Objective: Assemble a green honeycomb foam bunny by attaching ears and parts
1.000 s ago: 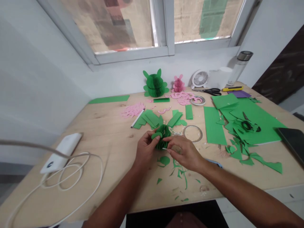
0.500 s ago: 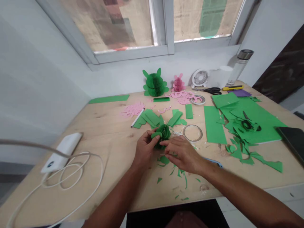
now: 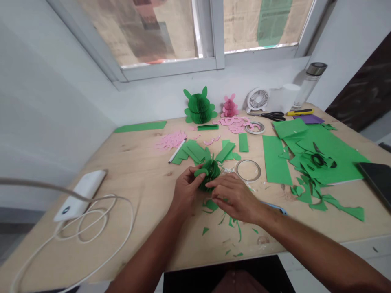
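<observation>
My left hand [image 3: 187,188] grips a small pleated green paper figure [image 3: 211,170], its thumb pressed on a rounded tab at the figure's left side. Close on the other side is my right hand [image 3: 233,194], its fingertips touching or nearly touching the figure's lower right. Thumb and index finger of that hand are pinched together; a thin pale sliver seems to stick out, too small to name. Under the hands lie green paper scraps [image 3: 212,204]. Just beyond the figure are cut green paper strips [image 3: 194,150] and a white pen [image 3: 177,151].
A finished-looking green paper figure [image 3: 199,109] and a smaller pink one [image 3: 229,107] stand by the wall. Rightward are a tape roll [image 3: 260,173], green sheets [image 3: 276,160], scissors [image 3: 319,160] and a phone [image 3: 377,181]. A power bank [image 3: 81,195] with a looped cable lies left.
Very little differs. The right hand's fingers have shifted slightly against the green paper figure, whose folds look a little more spread. The left hand keeps its hold.
</observation>
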Available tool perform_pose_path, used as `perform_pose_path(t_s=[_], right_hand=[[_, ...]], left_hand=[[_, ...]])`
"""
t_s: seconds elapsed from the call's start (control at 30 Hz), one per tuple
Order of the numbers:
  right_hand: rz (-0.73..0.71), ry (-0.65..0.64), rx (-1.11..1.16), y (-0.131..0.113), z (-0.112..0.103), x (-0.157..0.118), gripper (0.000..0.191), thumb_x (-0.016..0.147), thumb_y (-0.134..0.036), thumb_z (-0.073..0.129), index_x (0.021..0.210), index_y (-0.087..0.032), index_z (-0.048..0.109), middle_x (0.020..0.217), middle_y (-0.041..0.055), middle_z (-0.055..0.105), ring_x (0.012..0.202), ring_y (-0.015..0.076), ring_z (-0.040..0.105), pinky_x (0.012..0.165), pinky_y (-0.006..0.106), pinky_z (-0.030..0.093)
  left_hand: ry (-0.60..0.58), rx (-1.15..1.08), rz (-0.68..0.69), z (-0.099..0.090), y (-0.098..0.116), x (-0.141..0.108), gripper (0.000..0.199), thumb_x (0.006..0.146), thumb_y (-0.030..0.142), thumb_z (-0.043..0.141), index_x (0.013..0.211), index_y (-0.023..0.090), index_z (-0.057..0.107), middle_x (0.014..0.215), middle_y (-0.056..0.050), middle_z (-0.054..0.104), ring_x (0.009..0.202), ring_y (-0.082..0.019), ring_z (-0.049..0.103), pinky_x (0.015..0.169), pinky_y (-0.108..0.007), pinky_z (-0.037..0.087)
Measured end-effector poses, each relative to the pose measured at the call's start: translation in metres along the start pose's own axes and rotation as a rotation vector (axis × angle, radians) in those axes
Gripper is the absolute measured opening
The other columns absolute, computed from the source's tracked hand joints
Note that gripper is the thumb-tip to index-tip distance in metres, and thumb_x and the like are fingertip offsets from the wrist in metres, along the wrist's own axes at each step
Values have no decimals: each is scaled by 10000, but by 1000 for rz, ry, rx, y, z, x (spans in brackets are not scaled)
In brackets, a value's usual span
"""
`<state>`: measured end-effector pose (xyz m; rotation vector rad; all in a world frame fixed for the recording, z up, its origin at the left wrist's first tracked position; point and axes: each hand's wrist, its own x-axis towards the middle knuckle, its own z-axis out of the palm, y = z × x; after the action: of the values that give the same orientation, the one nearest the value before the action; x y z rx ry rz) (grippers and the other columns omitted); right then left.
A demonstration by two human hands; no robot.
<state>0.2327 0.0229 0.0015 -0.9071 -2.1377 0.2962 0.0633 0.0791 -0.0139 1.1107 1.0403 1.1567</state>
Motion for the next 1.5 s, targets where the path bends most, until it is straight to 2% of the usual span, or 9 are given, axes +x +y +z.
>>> perform_pose_path(t_s=[0.2,0.33,0.6,0.73,0.87,1.07,1.33,1.5], right_hand=[[6,7,-10,1,0,0,53,889,-206,541,838,-209,558,1085,74,695,1033,190,615,888,376,419],[40,15,62,0,-2,1,60,877,-174,552,827,-208,547,1070,86,698,1030,194,622,876,369,453],[3,-29,69,-2,-3,1,68,892,-171,535,835,-203,555,1085,85,691,1056,176,612,873,331,471],[-28,-75,11,-3,-4,1,98,914,-196,505,832,-197,559,1127,86,680,1009,174,618,855,334,464],[-58,-136,-92,-3,-2,0,128,927,-221,482,833,-199,566,1142,86,676,946,183,611,819,354,456],[-86,-126,-226,-3,2,0,116,925,-222,493,843,-190,570,1113,81,685,944,196,602,796,365,438],[-127,-128,-338,-2,5,-1,118,932,-207,485,855,-184,571,1168,74,666,887,185,589,739,358,420],[-134,-138,-410,-2,6,-2,93,912,-175,498,872,-184,581,1225,64,642,868,187,569,721,358,406]], left_hand=[[4,-29,-14,0,0,0,222,619,287,785,737,163,644,1084,-81,693,869,-183,630,809,-320,479],[-3,-25,-22,0,-1,1,217,629,275,779,773,163,661,1098,-79,690,853,-171,629,778,-295,479],[-30,9,-3,0,-1,1,219,641,278,771,807,166,682,985,-68,712,832,-175,625,784,-304,481],[-21,20,-5,1,0,0,182,640,277,773,723,169,654,1010,-67,708,845,-172,625,791,-300,477],[-24,32,-1,1,0,0,168,650,267,768,721,169,652,994,-57,708,860,-168,620,815,-294,466],[-38,62,3,0,0,1,212,652,289,764,810,173,685,898,-53,713,817,-180,616,795,-315,480],[-36,52,13,0,0,0,206,633,290,772,774,173,678,952,-69,714,859,-199,630,805,-326,494],[-53,38,5,-2,-1,2,185,642,273,770,767,172,676,933,-57,720,824,-176,636,790,-302,489]])
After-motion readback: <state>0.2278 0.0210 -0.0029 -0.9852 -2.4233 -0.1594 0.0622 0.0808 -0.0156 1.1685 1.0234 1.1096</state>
